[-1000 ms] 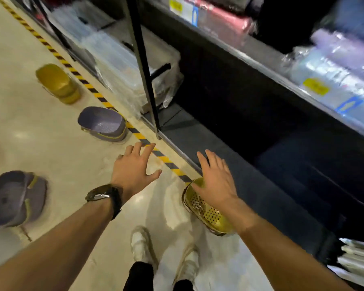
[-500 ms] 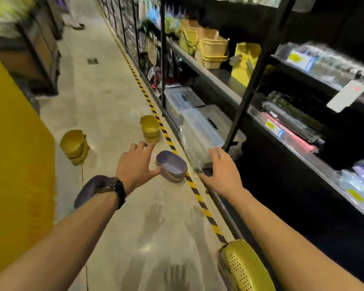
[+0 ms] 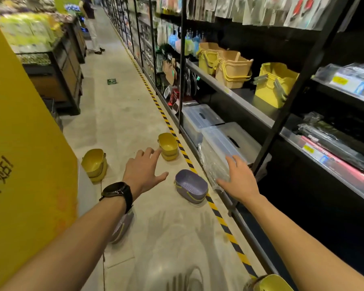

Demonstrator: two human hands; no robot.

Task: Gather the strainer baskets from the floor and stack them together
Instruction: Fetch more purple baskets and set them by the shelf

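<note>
Shifted lower in view since the earlier frame: yellow basket (image 3: pixel 269 284) at 5 o'clock, now cut by the bottom edge. Left hand (image 3: pixel 142 172) and right hand (image 3: pixel 239 179) held over the floor (image 3: pixel 118 114), fingers spread and released, grasping nothing. Purple basket (image 3: pixel 190 185) at 12 o'clock between the hands, edge against the striped tape (image 3: pixel 221 219). Second purple basket (image 3: pixel 122 227) under the left forearm. Tape-side stack (image 3: pixel 168 145) at 12 o'clock, panel-side stack (image 3: pixel 94 164) at 10 o'clock. Open aisle ahead; shelving (image 3: pixel 229 91) along 3 o'clock, yellow panel (image 3: pixel 19 143) at 9 o'clock.
</note>
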